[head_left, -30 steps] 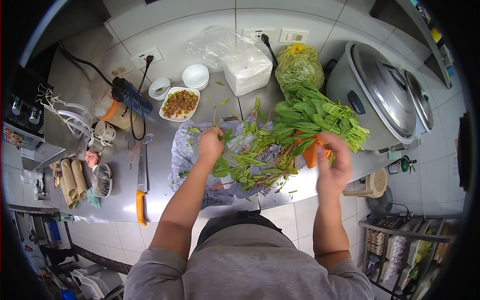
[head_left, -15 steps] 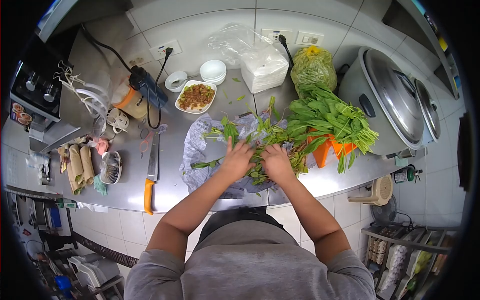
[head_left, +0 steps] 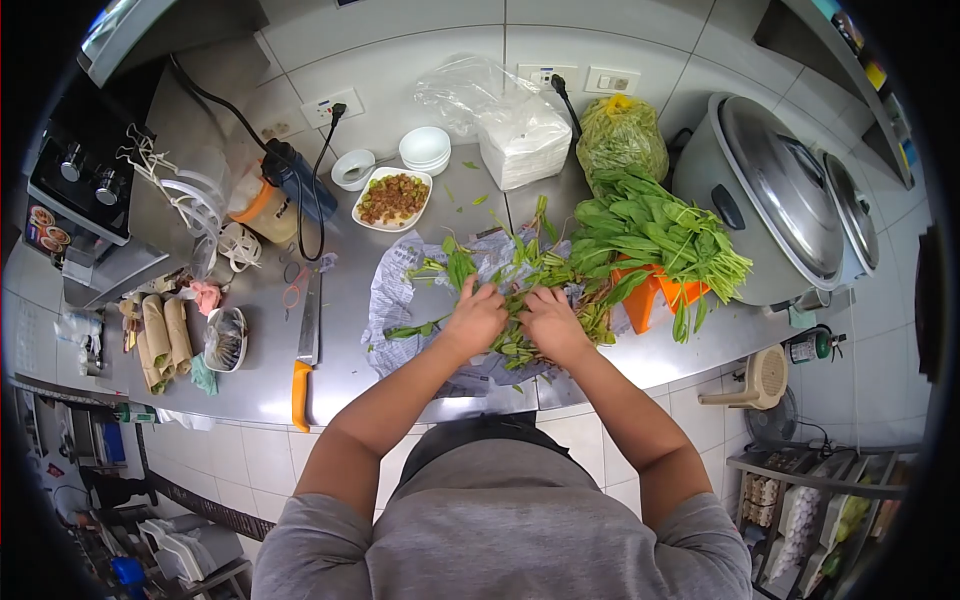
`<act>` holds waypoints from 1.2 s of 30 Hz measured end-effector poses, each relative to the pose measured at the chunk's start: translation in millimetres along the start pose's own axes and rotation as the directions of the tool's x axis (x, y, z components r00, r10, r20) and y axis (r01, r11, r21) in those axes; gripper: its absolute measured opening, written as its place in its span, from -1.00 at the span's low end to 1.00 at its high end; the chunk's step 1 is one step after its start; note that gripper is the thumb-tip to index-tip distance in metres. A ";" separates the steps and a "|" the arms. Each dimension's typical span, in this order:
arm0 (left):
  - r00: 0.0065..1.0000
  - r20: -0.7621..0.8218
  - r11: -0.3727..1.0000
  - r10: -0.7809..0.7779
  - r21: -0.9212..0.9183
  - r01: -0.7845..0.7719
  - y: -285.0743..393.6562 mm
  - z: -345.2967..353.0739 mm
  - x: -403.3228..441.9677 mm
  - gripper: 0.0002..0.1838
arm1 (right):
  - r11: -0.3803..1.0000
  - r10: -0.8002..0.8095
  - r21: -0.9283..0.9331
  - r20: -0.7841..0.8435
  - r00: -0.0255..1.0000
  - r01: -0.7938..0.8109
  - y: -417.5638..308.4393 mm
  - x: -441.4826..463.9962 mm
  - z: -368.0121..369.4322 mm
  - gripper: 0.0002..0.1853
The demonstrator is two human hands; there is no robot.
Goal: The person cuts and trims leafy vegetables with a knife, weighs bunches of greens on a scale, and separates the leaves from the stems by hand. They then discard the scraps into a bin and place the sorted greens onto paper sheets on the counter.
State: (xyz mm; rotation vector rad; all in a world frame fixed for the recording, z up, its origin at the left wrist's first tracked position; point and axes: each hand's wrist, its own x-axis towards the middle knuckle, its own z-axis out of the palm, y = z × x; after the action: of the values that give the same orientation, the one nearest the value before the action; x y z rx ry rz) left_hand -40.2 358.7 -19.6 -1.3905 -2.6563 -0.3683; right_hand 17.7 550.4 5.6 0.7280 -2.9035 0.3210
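Loose leafy greens with long stems lie scattered on a crumpled sheet of newspaper. My left hand is over the middle of them, fingers bent and closed on a stem, index finger raised a little. Close beside it, my right hand has its fingers curled down onto the stems. The fingertips of both hands are partly hidden among the leaves. A large bunch of fresh greens rests on an orange basket right of my right hand.
A knife with an orange handle lies left of the newspaper, near scissors. Behind are a bowl of chopped food, stacked white bowls, wrapped white containers and a bagged bundle. A big cooker stands right.
My hands stay over the same greens, with the left fingers drawn slightly closer together. The whole view has shifted slightly.
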 end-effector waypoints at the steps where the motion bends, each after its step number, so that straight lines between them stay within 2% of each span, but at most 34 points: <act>1: 1.000 -0.029 1.000 -0.004 -0.027 0.003 -2.1 -3.2 4.0 -0.87 | 1.000 0.001 0.018 -0.064 0.998 0.001 0.9 0.9 -1.6 -0.88; 3: 0.999 -0.054 0.999 -0.006 -0.051 0.003 -3.0 -13.6 12.7 -0.89 | 0.999 0.004 0.039 -0.133 0.991 0.001 2.0 4.0 -6.3 -0.89; 5: 0.968 -0.235 0.976 -0.093 -0.216 0.042 1.3 -27.5 20.5 -0.90 | 0.965 0.205 0.201 -0.161 0.965 -0.171 3.4 8.1 -12.4 -0.89; 6: 0.969 -0.231 0.977 -0.089 -0.211 0.039 4.1 -38.9 22.8 -0.90 | 0.963 0.208 0.205 -0.165 0.964 -0.173 4.8 11.5 -17.2 -0.89; 8: 0.936 0.079 0.774 -0.344 -0.541 0.330 7.9 -57.7 25.8 -0.83 | 0.887 0.323 0.427 -0.304 0.896 -0.175 7.6 16.2 -29.4 -0.89; 9: 0.937 0.082 0.777 -0.339 -0.537 0.328 2.6 -60.8 23.7 -0.83 | 0.885 0.329 0.430 -0.307 0.893 -0.178 7.8 15.7 -38.2 -0.89; 11: 0.853 -0.048 0.719 -0.520 -0.564 0.406 -17.0 -70.5 11.6 -0.81 | 0.769 0.545 0.613 -0.478 0.689 -0.182 8.2 14.8 -55.3 -0.90; 12: 0.854 -0.048 0.723 -0.518 -0.558 0.407 -26.4 -76.0 6.0 -0.81 | 0.766 0.546 0.617 -0.480 0.686 -0.178 8.4 12.8 -57.8 -0.90; 14: 0.793 0.066 0.696 -0.606 -0.439 0.569 -40.0 -84.7 -3.9 -0.78 | 0.898 0.402 0.338 -0.365 0.840 -0.283 4.1 4.3 -58.6 -0.85; 15: 0.780 0.121 0.708 -0.614 -0.352 0.612 -31.1 -87.0 -5.9 -0.74 | 0.904 0.422 0.210 -0.319 0.849 -0.371 -3.0 4.7 -59.2 -0.77; 16: 0.780 0.119 0.710 -0.614 -0.347 0.613 -23.5 -79.1 -10.5 -0.74 | 0.905 0.422 0.214 -0.322 0.848 -0.369 -7.9 5.0 -56.2 -0.77; 18: 0.859 0.149 0.854 -0.491 -0.115 0.508 -17.7 -51.5 -20.7 -0.67 | 0.903 0.425 0.230 -0.363 0.829 -0.362 -12.0 9.0 -47.6 -0.72; 19: 0.857 0.147 0.853 -0.493 -0.114 0.510 -22.0 -36.8 -26.7 -0.67 | 0.914 0.386 0.266 -0.337 0.859 -0.306 -14.1 11.2 -42.8 -0.69; 20: 0.889 0.180 0.888 -0.422 -0.117 0.445 -27.2 -21.1 -31.8 -0.68 | 0.915 0.384 0.266 -0.337 0.860 -0.304 -15.8 13.7 -35.3 -0.69; 21: 0.913 0.214 0.918 -0.346 -0.123 0.377 -29.2 -13.0 -34.9 -0.70 | 0.897 0.359 0.335 -0.170 0.918 -0.289 -17.9 15.6 -25.9 -0.72; 22: 0.913 0.217 0.918 -0.345 -0.125 0.377 -27.5 -19.4 -33.2 -0.70 | 0.870 0.313 0.401 -0.001 0.950 -0.286 -19.5 16.9 -15.4 -0.75; 23: 0.912 0.164 0.894 -0.375 -0.195 0.402 -28.5 -27.1 -31.6 -0.72 | 0.868 0.316 0.402 0.002 0.949 -0.291 -22.2 18.5 -4.3 -0.75; 24: 0.905 0.114 0.866 -0.409 -0.265 0.424 -28.0 -38.4 -29.4 -0.74 | 0.890 0.246 0.396 0.002 0.969 -0.227 -25.5 19.8 8.0 -0.78; 25: 0.904 0.118 0.864 -0.411 -0.266 0.428 -27.9 -51.8 -26.7 -0.74 | 0.907 0.172 0.391 0.002 0.985 -0.160 -27.3 20.9 19.3 -0.82; 27: 0.811 0.240 0.778 -0.533 -0.238 0.582 -33.4 -75.3 -23.8 -0.79 | 0.923 0.150 0.352 0.038 0.988 -0.154 -28.8 25.0 36.0 -0.84; 32: 0.768 0.193 0.739 -0.611 -0.207 0.641 -66.6 -68.3 -56.4 -0.76 | 0.976 0.068 0.197 0.119 0.991 -0.091 -26.6 31.7 45.8 -0.88; 34: 0.763 0.143 0.716 -0.630 -0.273 0.642 -66.4 -58.2 -78.6 -0.79 | 0.950 0.066 0.309 -0.019 0.998 -0.057 -25.3 33.9 33.3 -0.92; 35: 0.758 0.141 0.711 -0.637 -0.274 0.648 -62.7 -55.2 -88.9 -0.79 | 0.950 0.057 0.308 -0.016 0.998 -0.049 -24.5 35.2 26.3 -0.92; 36: 0.775 0.166 0.740 -0.609 -0.234 0.631 -57.7 -54.2 -98.0 -0.78 | 0.918 0.086 0.397 -0.141 0.986 -0.023 -24.2 37.2 16.7 -0.93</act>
State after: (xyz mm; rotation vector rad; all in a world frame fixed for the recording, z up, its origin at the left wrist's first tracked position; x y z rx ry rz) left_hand -32.0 234.9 2.1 -0.4953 -3.1735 -0.7891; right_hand -4.5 509.0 0.2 0.6352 -2.7380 0.9468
